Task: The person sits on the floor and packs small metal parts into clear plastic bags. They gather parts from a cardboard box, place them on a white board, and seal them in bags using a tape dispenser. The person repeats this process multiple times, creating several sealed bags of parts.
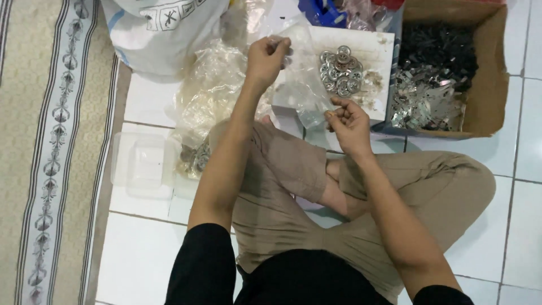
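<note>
Carpet, a beige woven strip with a grey flower border (53, 141), runs down the far left beside the white tiled floor (525, 141). Next comes a clear, empty plastic tub (144, 164), then a crumpled clear plastic bag (212, 93) with small metal rings showing through its lower end. The left hand (266, 56) is raised above that bag, fingers pinched closed on something small and clear; what it is I cannot tell, perhaps the top of the small transparent pouch (302, 93) that hangs between the hands. The right hand (349, 121) sits lower, thumb and fingers pressed together on a tiny piece, too small to name. Just beyond it a flat white board (372, 48) carries a heap of round silver metal rings (341, 70), and at the far right an open brown cardboard box (497, 73) holds dark and shiny metal scraps.

For the step in hand, I judge that holding the pouch mouth taut and steady with the upper hand helps the lower hand feed a piece in cleanly, close above the board so drops land there.

The white sack (158, 28) and blue object (319, 11) are cut off at the top edge.
</note>
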